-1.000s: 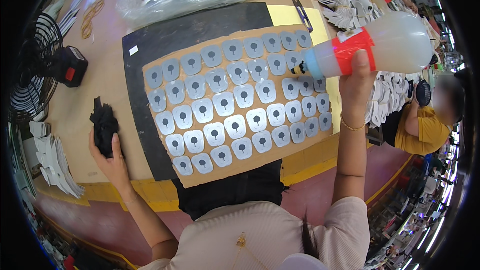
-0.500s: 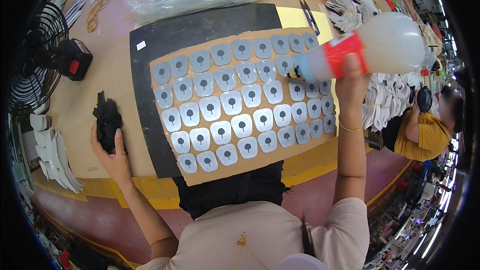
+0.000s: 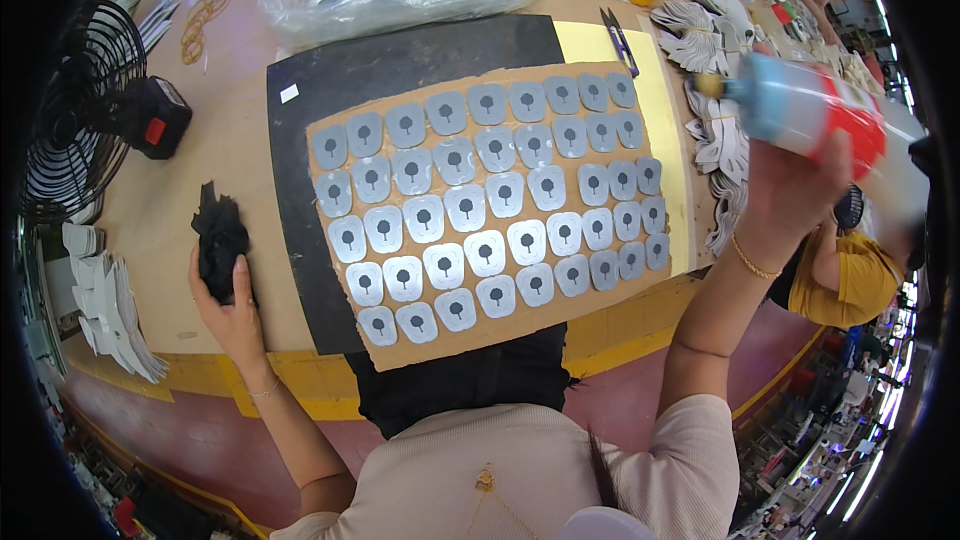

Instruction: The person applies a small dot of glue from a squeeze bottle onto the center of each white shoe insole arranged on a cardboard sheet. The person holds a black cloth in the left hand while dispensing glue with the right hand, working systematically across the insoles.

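Right fingers (image 3: 836,154) round bottle (image 3: 852,118) (seemingly sideways), forearm (image 3: 728,280) angled outward

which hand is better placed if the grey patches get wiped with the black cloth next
Left, most likely: the left hand curls around the black cloth, left of the cardboard bearing the grey patches. The right hand is occupied with a nozzled bottle.

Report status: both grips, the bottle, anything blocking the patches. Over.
Left grip on black cloth. Right grip around bottle, tipped sideways, right of cardboard sheet. Nothing covering grey patches in this view.
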Tool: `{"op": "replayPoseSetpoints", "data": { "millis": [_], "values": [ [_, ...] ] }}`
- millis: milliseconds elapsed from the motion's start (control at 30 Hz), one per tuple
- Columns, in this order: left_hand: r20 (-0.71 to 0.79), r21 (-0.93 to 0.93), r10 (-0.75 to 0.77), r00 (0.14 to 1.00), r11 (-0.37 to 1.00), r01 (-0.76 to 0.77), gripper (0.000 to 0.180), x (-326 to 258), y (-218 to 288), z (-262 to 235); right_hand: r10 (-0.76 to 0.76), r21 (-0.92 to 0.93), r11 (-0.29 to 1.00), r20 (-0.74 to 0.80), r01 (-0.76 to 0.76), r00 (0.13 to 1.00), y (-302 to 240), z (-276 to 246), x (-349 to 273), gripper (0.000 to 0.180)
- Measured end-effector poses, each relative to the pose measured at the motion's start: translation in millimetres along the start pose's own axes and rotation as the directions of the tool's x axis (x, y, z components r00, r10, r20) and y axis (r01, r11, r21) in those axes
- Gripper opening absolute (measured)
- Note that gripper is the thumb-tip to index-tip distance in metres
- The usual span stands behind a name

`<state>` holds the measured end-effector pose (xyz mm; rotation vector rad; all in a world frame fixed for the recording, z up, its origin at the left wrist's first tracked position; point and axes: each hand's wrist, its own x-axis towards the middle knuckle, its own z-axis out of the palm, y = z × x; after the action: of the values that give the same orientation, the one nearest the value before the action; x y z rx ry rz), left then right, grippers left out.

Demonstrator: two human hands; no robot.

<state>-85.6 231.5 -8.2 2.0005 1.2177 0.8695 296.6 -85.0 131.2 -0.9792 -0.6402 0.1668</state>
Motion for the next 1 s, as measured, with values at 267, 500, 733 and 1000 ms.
{"op": "replayPoseSetpoints", "data": {
  "millis": [267,500,733,1000],
  "values": [
    [-0.007,-0.029,-0.008,1.000,1.000,0.008,0.050,-2,3,0,0.069,-0.770,0.638,0.035,-0.017,0.997,62,15,-8,0.054],
    [-0.016,0.002,0.008,1.000,1.000,-0.008,0.048,-1,5,-1,0.088,-0.805,0.592,0.088,0.019,0.992,75,28,-9,0.051],
    [-0.022,0.015,0.015,1.000,1.000,-0.015,0.049,-1,3,0,0.096,-0.818,0.575,0.084,0.014,0.992,77,27,-9,0.052],
    [-0.016,-0.005,-0.020,1.000,1.000,0.020,0.049,-2,8,0,-0.106,-0.683,0.730,-0.085,0.020,0.991,61,5,-2,0.052]
  ]
}}
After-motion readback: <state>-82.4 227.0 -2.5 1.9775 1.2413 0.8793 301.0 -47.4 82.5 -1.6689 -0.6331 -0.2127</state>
